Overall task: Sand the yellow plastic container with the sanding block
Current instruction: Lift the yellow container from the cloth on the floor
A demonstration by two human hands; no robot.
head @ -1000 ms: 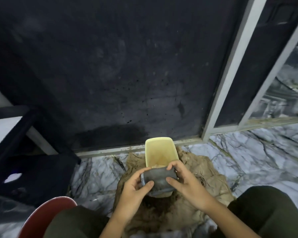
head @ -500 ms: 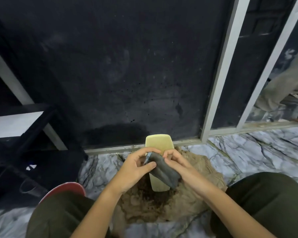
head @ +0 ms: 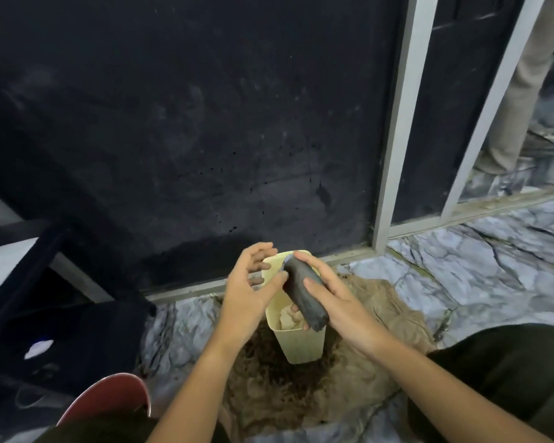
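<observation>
A pale yellow plastic container (head: 301,345) stands on a brown cloth on the floor, its open mouth facing up toward me. Over its mouth my right hand (head: 339,302) grips a dark grey sanding block (head: 304,295), held slantwise. My left hand (head: 247,289) is just left of the block with the fingers spread; its thumb tip touches the block's upper end. Some pale crumpled material lies inside the container.
A crumpled brown cloth (head: 359,378) with dark crumbs covers the marble floor (head: 493,266). A red curved seat edge (head: 109,398) is at lower left, a black rack (head: 45,314) at left. A dark wall panel and metal frame (head: 397,139) stand behind. Another person's leg (head: 518,91) shows at upper right.
The left hand has loosened from the block and spread its fingers. The block has been raised and tilted over the container. The view has shifted, showing the container's open mouth.
</observation>
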